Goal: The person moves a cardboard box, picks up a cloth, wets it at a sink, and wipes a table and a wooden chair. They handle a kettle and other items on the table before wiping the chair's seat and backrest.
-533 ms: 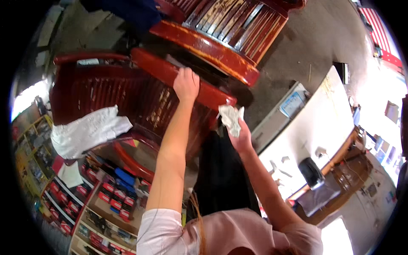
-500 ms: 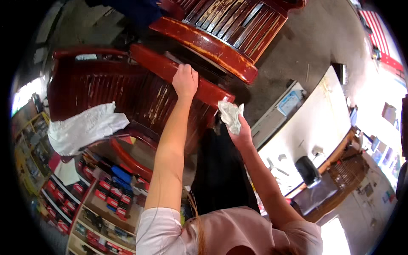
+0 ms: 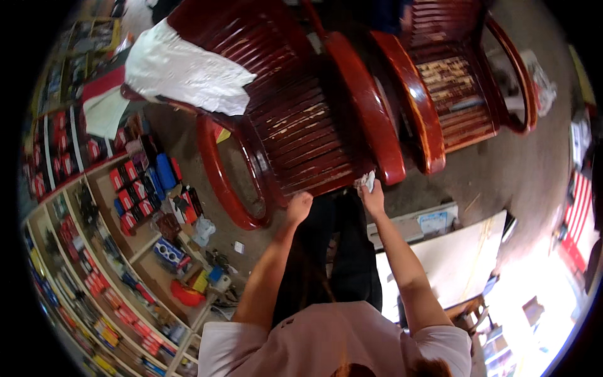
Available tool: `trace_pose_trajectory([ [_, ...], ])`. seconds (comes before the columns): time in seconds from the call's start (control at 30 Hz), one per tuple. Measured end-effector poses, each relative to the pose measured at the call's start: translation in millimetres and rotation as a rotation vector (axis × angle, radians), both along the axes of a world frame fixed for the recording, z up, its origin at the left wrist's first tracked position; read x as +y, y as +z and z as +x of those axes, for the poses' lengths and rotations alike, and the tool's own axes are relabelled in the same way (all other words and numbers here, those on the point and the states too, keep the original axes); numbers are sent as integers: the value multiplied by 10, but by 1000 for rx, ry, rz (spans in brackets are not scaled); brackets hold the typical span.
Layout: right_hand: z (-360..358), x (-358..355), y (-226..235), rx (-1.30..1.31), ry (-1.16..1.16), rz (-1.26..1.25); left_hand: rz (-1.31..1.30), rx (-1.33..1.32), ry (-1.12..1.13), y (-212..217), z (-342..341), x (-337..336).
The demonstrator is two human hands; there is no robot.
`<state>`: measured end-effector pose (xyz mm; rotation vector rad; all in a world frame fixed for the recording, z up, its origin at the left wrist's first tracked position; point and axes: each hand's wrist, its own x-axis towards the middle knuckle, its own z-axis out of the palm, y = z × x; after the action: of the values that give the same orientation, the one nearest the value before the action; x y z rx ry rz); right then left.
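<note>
A dark red wooden armchair [image 3: 308, 135] with a slatted, worn seat stands in front of me. My left hand [image 3: 300, 206] is closed at the seat's front edge, near its left corner, with the fingers curled over the wood. In my right hand [image 3: 374, 201] is a crumpled white cloth [image 3: 365, 181], held against the front right corner of the seat, below the end of the glossy right armrest [image 3: 367, 103]. A larger white cloth [image 3: 188, 69] drapes over the chair's left side, by the backrest.
Close on the right stands a second red wooden armchair [image 3: 452, 94] with scuffed slats. Shelves [image 3: 135, 254] packed with small boxes fill the left side. A pale board [image 3: 455, 261] lies low at the right, and a small white piece [image 3: 239, 247] is on the floor.
My left hand has let go of the right armrest and come down to the seat's front edge. My right hand, with the crumpled cloth, stays by the front right corner. My view has turned.
</note>
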<state>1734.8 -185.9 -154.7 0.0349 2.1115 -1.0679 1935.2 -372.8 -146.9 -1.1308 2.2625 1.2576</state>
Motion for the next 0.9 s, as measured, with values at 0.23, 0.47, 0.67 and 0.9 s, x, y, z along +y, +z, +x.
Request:
trace_pose_trajectory([
  [0.23, -96, -725, -217, 470, 458, 125, 272, 49, 417, 216, 743, -295],
  [0.47, -560, -2956, 572, 699, 475, -345, 100, 259, 618, 500, 732, -1324],
  [0.67, -793, -5454, 1431, 491, 220, -609, 164, 458, 822, 869, 987, -1836],
  [0.9, -799, -6242, 2108, 26, -5, -556, 153, 374, 812, 989, 1453, -1851],
])
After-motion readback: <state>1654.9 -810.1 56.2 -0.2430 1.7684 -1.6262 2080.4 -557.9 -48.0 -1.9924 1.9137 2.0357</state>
